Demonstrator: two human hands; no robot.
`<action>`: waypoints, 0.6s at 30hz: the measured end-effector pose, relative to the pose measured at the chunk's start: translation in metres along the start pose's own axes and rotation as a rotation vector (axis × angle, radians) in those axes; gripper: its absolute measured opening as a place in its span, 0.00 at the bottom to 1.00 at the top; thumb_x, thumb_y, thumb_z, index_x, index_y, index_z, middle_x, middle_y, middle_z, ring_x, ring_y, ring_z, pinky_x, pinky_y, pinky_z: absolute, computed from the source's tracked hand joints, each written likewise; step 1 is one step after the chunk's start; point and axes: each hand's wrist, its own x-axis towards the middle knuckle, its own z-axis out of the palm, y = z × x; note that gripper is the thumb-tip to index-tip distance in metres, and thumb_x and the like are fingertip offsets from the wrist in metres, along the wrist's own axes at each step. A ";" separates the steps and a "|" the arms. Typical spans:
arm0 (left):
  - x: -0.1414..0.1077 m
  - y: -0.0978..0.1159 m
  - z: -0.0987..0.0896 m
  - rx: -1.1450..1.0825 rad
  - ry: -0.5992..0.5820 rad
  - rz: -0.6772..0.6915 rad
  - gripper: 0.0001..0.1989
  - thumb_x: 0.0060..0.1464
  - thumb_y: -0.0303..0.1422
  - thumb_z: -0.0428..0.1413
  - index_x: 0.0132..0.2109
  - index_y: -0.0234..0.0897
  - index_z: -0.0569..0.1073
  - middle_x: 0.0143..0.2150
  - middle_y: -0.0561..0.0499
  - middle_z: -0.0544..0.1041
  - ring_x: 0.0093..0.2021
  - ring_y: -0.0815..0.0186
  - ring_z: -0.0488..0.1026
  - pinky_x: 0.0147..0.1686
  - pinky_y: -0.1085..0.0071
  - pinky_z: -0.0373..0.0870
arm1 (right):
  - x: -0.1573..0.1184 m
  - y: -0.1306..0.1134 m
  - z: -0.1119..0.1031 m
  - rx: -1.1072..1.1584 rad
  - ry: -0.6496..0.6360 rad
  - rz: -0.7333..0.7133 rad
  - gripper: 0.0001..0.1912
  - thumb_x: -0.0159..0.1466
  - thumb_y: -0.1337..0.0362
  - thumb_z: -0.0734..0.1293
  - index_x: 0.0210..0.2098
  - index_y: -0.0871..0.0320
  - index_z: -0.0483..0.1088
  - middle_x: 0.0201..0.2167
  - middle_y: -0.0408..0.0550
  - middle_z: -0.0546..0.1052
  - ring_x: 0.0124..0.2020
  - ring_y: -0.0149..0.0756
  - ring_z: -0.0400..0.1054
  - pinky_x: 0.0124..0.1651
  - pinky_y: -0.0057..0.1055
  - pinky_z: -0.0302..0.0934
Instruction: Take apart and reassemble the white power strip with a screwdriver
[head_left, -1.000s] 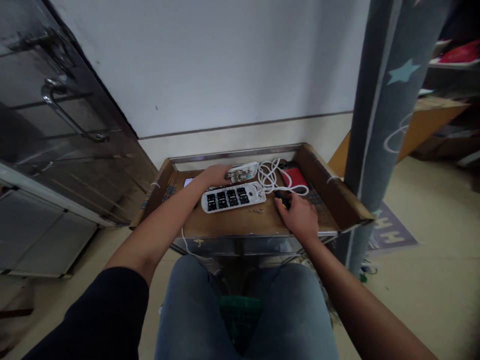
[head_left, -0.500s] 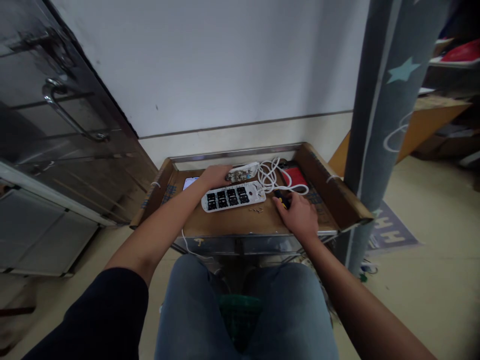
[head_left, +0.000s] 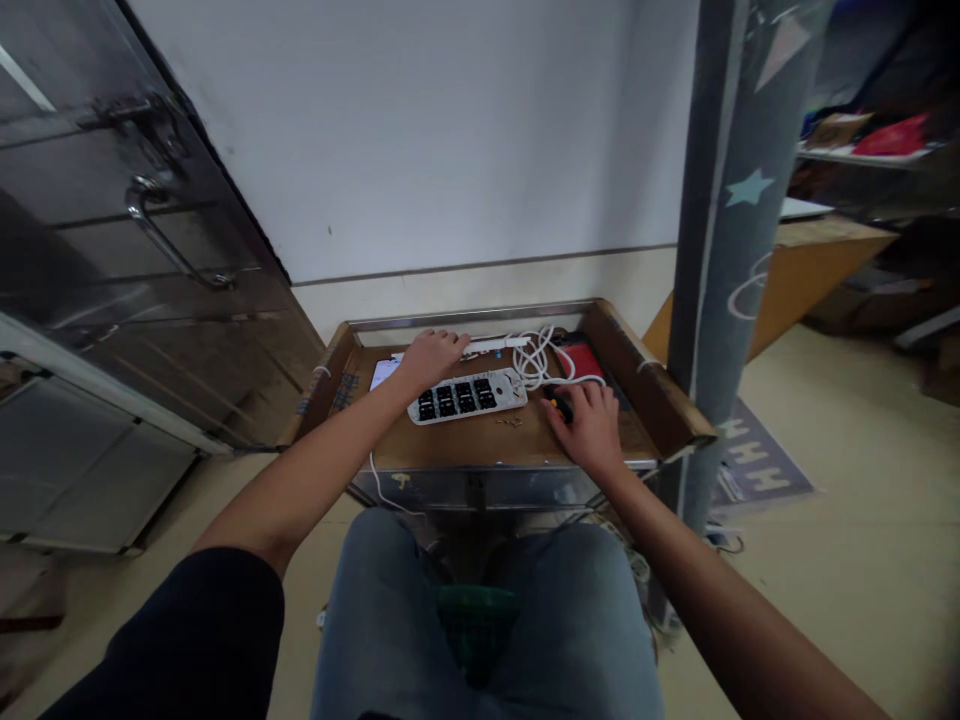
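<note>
My left hand (head_left: 433, 360) is closed on one half of a white power strip casing (head_left: 499, 345), at the back of the tray. That half is tipped nearly edge-on, and its inner metal parts barely show. In front of it lies the other half of the power strip (head_left: 469, 397), with rows of black socket pieces. My right hand (head_left: 591, 425) is wrapped round a black-and-yellow screwdriver (head_left: 559, 403), resting on the tray; only its handle shows. Several small screws (head_left: 510, 422) lie between that hand and the strip. A white cord (head_left: 534, 362) is coiled at the strip's right end.
A cardboard-lined tray table (head_left: 450, 445) with raised sides stands against the wall. A lit phone (head_left: 384, 370) lies at its left, a red item (head_left: 583, 361) at its back right. A grey pillar (head_left: 720, 250) rises on the right, and a metal door (head_left: 150, 220) is on the left.
My left hand has tipped the casing half from inside-facing to nearly edge-on. My right hand keeps its grip on the screwdriver. The view has turned slightly right.
</note>
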 end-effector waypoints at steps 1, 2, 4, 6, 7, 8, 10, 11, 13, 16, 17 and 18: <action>-0.005 0.003 -0.002 0.009 0.016 0.001 0.17 0.70 0.26 0.49 0.62 0.32 0.72 0.54 0.35 0.82 0.55 0.54 0.79 0.53 0.60 0.70 | 0.005 -0.003 -0.006 -0.002 -0.016 -0.071 0.41 0.71 0.33 0.53 0.60 0.61 0.73 0.62 0.60 0.66 0.64 0.47 0.56 0.68 0.49 0.56; -0.011 0.007 -0.003 0.018 0.030 0.001 0.18 0.70 0.26 0.48 0.62 0.31 0.71 0.54 0.35 0.81 0.56 0.53 0.78 0.54 0.60 0.69 | 0.013 -0.008 -0.012 -0.005 -0.034 -0.145 0.43 0.69 0.31 0.56 0.63 0.60 0.71 0.65 0.59 0.64 0.67 0.48 0.55 0.71 0.50 0.54; -0.022 0.015 -0.004 0.029 0.051 -0.002 0.18 0.70 0.25 0.47 0.63 0.30 0.71 0.54 0.35 0.81 0.56 0.53 0.77 0.55 0.59 0.68 | 0.033 -0.021 -0.024 -0.012 -0.077 -0.303 0.51 0.64 0.28 0.63 0.72 0.59 0.64 0.71 0.57 0.58 0.76 0.49 0.47 0.78 0.53 0.48; -0.033 0.023 -0.004 0.037 0.065 0.001 0.18 0.70 0.25 0.47 0.63 0.30 0.71 0.54 0.35 0.81 0.56 0.53 0.77 0.54 0.58 0.68 | 0.056 -0.037 -0.032 -0.020 -0.138 -0.432 0.54 0.64 0.28 0.64 0.76 0.56 0.58 0.75 0.54 0.52 0.80 0.48 0.40 0.82 0.54 0.43; -0.038 0.026 -0.004 0.040 0.069 0.003 0.18 0.71 0.25 0.46 0.63 0.30 0.71 0.54 0.34 0.81 0.56 0.52 0.77 0.54 0.58 0.68 | 0.068 -0.045 -0.034 -0.024 -0.171 -0.483 0.55 0.63 0.28 0.64 0.78 0.56 0.55 0.75 0.54 0.50 0.81 0.48 0.39 0.83 0.54 0.42; -0.042 0.030 -0.005 0.043 0.073 0.005 0.18 0.71 0.25 0.46 0.62 0.30 0.72 0.53 0.34 0.80 0.56 0.52 0.78 0.53 0.58 0.68 | 0.080 -0.054 -0.035 -0.030 -0.212 -0.530 0.58 0.62 0.28 0.65 0.79 0.57 0.53 0.76 0.55 0.49 0.81 0.49 0.38 0.83 0.54 0.42; -0.049 0.035 -0.006 0.047 0.076 0.012 0.18 0.71 0.25 0.44 0.61 0.29 0.72 0.53 0.34 0.80 0.55 0.51 0.78 0.51 0.58 0.68 | 0.098 -0.071 -0.033 -0.046 -0.307 -0.610 0.64 0.58 0.27 0.69 0.80 0.57 0.51 0.76 0.56 0.49 0.81 0.50 0.40 0.84 0.54 0.43; -0.051 0.038 -0.007 0.048 0.075 0.019 0.18 0.72 0.25 0.44 0.60 0.30 0.72 0.52 0.34 0.81 0.54 0.52 0.78 0.50 0.58 0.67 | 0.104 -0.079 -0.030 -0.055 -0.359 -0.643 0.67 0.55 0.27 0.72 0.81 0.55 0.50 0.76 0.56 0.49 0.81 0.50 0.42 0.84 0.53 0.44; -0.055 0.040 -0.010 0.046 0.072 0.036 0.16 0.72 0.26 0.45 0.58 0.30 0.74 0.51 0.35 0.81 0.53 0.52 0.78 0.49 0.59 0.66 | 0.112 -0.092 -0.024 -0.076 -0.453 -0.685 0.70 0.52 0.29 0.75 0.82 0.54 0.47 0.75 0.57 0.51 0.79 0.49 0.49 0.84 0.50 0.48; -0.061 0.041 -0.015 0.039 0.068 0.055 0.16 0.72 0.26 0.44 0.57 0.31 0.74 0.50 0.35 0.81 0.53 0.51 0.77 0.48 0.59 0.65 | 0.114 -0.101 -0.017 -0.107 -0.548 -0.682 0.71 0.53 0.31 0.75 0.82 0.56 0.45 0.73 0.61 0.55 0.75 0.46 0.56 0.82 0.51 0.51; -0.062 0.041 -0.016 0.035 0.068 0.056 0.17 0.71 0.26 0.44 0.58 0.31 0.74 0.51 0.35 0.81 0.53 0.51 0.77 0.48 0.58 0.65 | 0.114 -0.102 -0.016 -0.114 -0.569 -0.670 0.70 0.55 0.31 0.75 0.82 0.57 0.44 0.72 0.62 0.57 0.73 0.45 0.58 0.81 0.51 0.53; -0.064 0.041 -0.017 0.029 0.068 0.057 0.18 0.71 0.26 0.43 0.58 0.31 0.73 0.51 0.35 0.80 0.53 0.50 0.77 0.48 0.58 0.64 | 0.112 -0.101 -0.016 -0.116 -0.587 -0.657 0.68 0.56 0.32 0.74 0.82 0.58 0.44 0.70 0.63 0.59 0.71 0.43 0.61 0.79 0.50 0.56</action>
